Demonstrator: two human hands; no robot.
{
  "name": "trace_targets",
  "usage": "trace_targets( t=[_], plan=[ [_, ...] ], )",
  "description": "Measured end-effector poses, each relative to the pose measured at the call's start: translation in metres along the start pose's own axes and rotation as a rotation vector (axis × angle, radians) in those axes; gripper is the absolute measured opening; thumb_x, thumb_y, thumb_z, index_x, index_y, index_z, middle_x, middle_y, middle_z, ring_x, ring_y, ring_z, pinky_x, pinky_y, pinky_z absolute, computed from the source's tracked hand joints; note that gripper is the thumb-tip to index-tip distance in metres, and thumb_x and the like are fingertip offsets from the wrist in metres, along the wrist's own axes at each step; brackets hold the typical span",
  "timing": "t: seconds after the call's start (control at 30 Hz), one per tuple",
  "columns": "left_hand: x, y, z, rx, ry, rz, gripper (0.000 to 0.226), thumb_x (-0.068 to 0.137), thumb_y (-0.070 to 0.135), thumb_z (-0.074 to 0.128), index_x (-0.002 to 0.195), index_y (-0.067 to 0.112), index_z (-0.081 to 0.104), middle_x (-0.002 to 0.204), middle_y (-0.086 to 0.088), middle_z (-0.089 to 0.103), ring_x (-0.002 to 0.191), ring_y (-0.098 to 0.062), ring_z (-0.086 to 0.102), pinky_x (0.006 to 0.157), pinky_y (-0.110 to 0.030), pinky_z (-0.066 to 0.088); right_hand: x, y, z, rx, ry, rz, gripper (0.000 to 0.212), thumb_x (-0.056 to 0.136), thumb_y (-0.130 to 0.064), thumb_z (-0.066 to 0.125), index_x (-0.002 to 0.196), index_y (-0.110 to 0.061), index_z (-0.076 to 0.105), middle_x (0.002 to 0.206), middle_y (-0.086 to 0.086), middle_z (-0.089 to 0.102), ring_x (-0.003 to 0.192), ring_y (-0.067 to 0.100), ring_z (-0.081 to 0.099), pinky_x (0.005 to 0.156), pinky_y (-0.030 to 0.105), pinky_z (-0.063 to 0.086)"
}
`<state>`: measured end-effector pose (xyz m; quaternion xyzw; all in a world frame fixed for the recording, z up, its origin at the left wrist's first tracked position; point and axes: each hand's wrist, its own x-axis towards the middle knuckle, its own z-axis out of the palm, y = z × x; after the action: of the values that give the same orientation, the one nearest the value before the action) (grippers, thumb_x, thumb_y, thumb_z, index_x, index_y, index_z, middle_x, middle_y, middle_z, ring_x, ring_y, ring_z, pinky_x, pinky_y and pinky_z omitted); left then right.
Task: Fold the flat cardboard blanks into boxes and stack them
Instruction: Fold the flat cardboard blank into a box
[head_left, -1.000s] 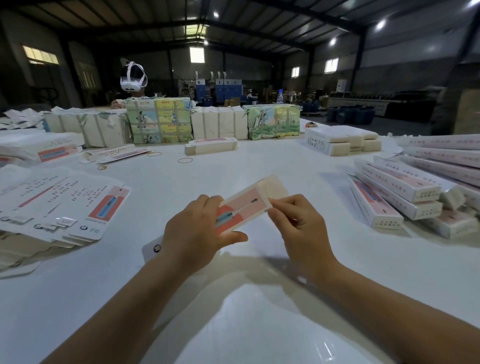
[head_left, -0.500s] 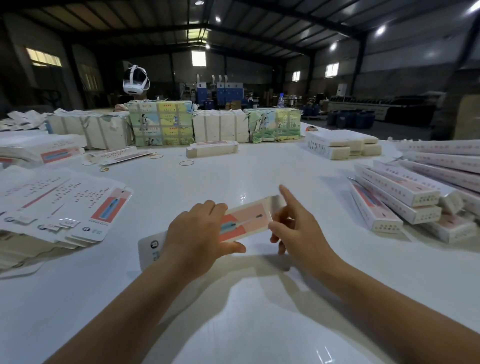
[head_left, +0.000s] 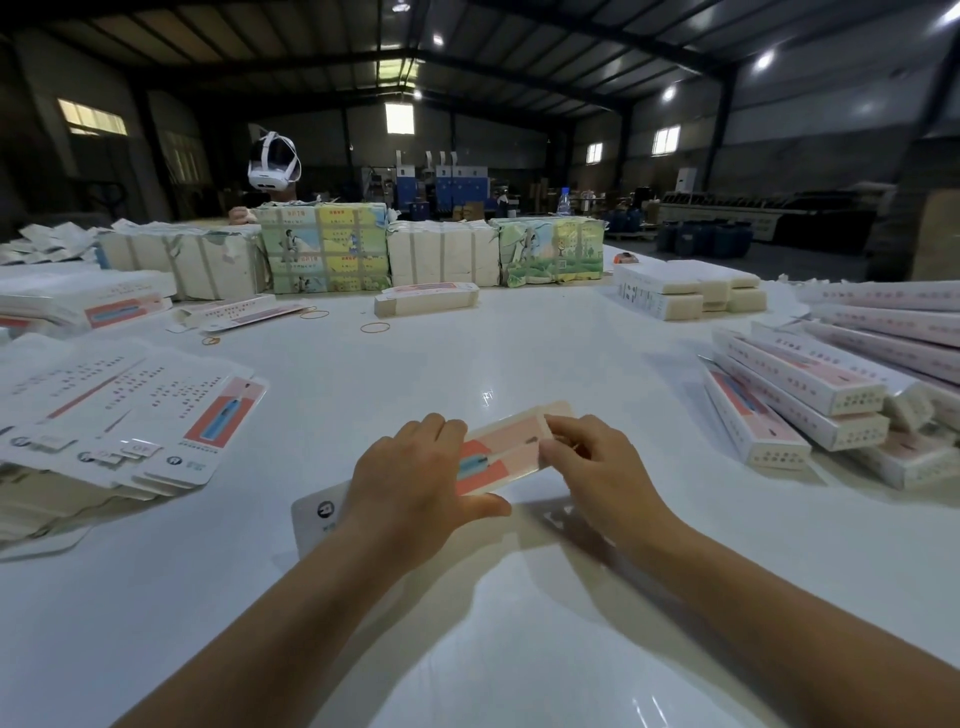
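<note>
Left hand (head_left: 415, 488) grips the cardboard blank (head_left: 498, 457) at mid-length, thumb beneath. Right hand (head_left: 597, 473) pinches its end at 1 o'clock. Finished boxes (head_left: 795, 410) lie at 3 o'clock on the table (head_left: 519, 353).

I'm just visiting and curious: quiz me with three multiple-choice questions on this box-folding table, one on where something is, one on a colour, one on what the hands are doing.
1. Where does the pile of flat blanks lie?
A. the person's left
B. the person's right
C. on the floor

2. What colour is the tabletop?
A. green
B. white
C. black

3. What is happening to the carton at the middle?
A. it lies untouched
B. one hand lifts it
C. both hands hold it

Answers: 1 A, the blanks fan out at the left edge. 2 B, it shines white. 3 C, the left hand and right hand both grip it.
</note>
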<state>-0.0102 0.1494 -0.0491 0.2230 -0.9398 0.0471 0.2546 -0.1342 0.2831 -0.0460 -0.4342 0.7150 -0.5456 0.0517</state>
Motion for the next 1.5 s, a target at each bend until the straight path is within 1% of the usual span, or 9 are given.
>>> trace_targets(
  t=[0.07, 0.17, 0.23, 0.37, 0.57, 0.73, 1.0, 1.1, 1.5],
  plan=[
    [0.0, -0.001, -0.001, -0.033, -0.003, -0.028, 0.078, 0.064, 0.083, 0.043, 0.117, 0.026, 0.049, 0.104, 0.009, 0.055, 0.085, -0.01, 0.051, 0.069, -0.023, 0.044, 0.002, 0.0, -0.004, -0.124, 0.113, 0.018, 0.021, 0.089, -0.032, 0.062, 0.1, -0.05, 0.059, 0.105, -0.011, 0.048, 0.101, -0.001, 0.046, 0.085, 0.01, 0.039],
    [-0.001, -0.002, -0.002, -0.06, -0.017, -0.051, 0.079, 0.062, 0.083, 0.039, 0.117, 0.027, 0.048, 0.105, 0.01, 0.054, 0.085, -0.008, 0.049, 0.071, -0.023, 0.046, 0.008, 0.004, -0.011, -0.012, 0.153, 0.249, 0.09, 0.076, -0.037, 0.077, 0.147, -0.037, 0.02, 0.142, -0.006, 0.027, 0.129, 0.014, 0.032, 0.109, 0.039, 0.033],
    [-0.001, 0.0, -0.002, -0.051, -0.025, -0.048, 0.08, 0.062, 0.083, 0.038, 0.119, 0.027, 0.047, 0.107, 0.011, 0.054, 0.088, -0.008, 0.05, 0.073, -0.023, 0.047, 0.011, 0.002, -0.01, 0.488, 0.07, 0.476, 0.102, 0.077, -0.018, 0.077, 0.15, -0.033, 0.008, 0.146, 0.005, 0.037, 0.119, 0.028, 0.048, 0.092, 0.041, 0.047],
    [0.0, 0.004, -0.001, -0.062, -0.017, -0.032, 0.087, 0.057, 0.085, 0.027, 0.12, 0.028, 0.046, 0.104, 0.012, 0.051, 0.085, -0.006, 0.048, 0.071, -0.021, 0.047, 0.013, 0.003, -0.006, 1.026, -0.097, 0.535, 0.039, 0.084, 0.006, 0.058, 0.122, -0.003, 0.052, 0.098, 0.015, 0.071, 0.086, 0.026, 0.069, 0.067, 0.03, 0.058],
    [0.001, 0.006, 0.003, -0.058, -0.076, -0.044, 0.088, 0.057, 0.083, 0.027, 0.124, 0.028, 0.042, 0.111, 0.011, 0.052, 0.087, -0.008, 0.05, 0.072, -0.018, 0.045, -0.001, 0.006, 0.003, 0.172, 0.099, 0.079, 0.013, 0.095, -0.014, 0.054, 0.093, -0.018, 0.067, 0.084, -0.003, 0.072, 0.076, 0.015, 0.07, 0.063, 0.012, 0.052],
    [0.0, 0.01, 0.004, 0.006, -0.015, -0.051, 0.08, 0.067, 0.082, 0.036, 0.124, 0.026, 0.044, 0.113, 0.008, 0.053, 0.09, -0.007, 0.05, 0.074, -0.02, 0.043, -0.005, 0.008, 0.011, -0.421, 0.085, -0.201, 0.037, 0.102, -0.025, 0.038, 0.137, -0.015, 0.045, 0.104, 0.002, 0.065, 0.082, 0.013, 0.061, 0.075, 0.018, 0.052],
    [-0.004, 0.006, -0.001, 0.033, 0.09, 0.001, 0.093, 0.063, 0.082, 0.022, 0.129, 0.022, 0.045, 0.114, 0.003, 0.058, 0.094, -0.014, 0.056, 0.074, -0.024, 0.044, -0.003, -0.005, 0.001, 0.357, 0.042, 0.087, 0.029, 0.098, -0.029, 0.049, 0.085, -0.025, 0.074, 0.086, 0.001, 0.074, 0.089, 0.023, 0.068, 0.082, 0.032, 0.058],
    [-0.004, 0.006, -0.002, 0.087, 0.091, 0.023, 0.094, 0.063, 0.083, 0.013, 0.129, 0.023, 0.042, 0.114, 0.005, 0.057, 0.095, -0.013, 0.055, 0.075, -0.024, 0.044, -0.001, -0.007, -0.004, 0.52, -0.015, 0.165, 0.02, 0.093, -0.014, 0.056, 0.102, -0.021, 0.073, 0.098, 0.001, 0.074, 0.096, 0.022, 0.069, 0.084, 0.033, 0.057],
    [-0.006, 0.012, -0.009, 0.037, 0.125, 0.024, 0.07, 0.067, 0.069, 0.054, 0.104, 0.011, 0.065, 0.082, -0.004, 0.067, 0.066, -0.023, 0.062, 0.053, -0.034, 0.05, -0.004, -0.009, -0.004, 0.446, -0.003, 0.004, 0.045, 0.098, -0.012, 0.049, 0.08, -0.043, 0.076, 0.089, -0.001, 0.075, 0.088, 0.017, 0.071, 0.072, 0.024, 0.057]
  ],
)
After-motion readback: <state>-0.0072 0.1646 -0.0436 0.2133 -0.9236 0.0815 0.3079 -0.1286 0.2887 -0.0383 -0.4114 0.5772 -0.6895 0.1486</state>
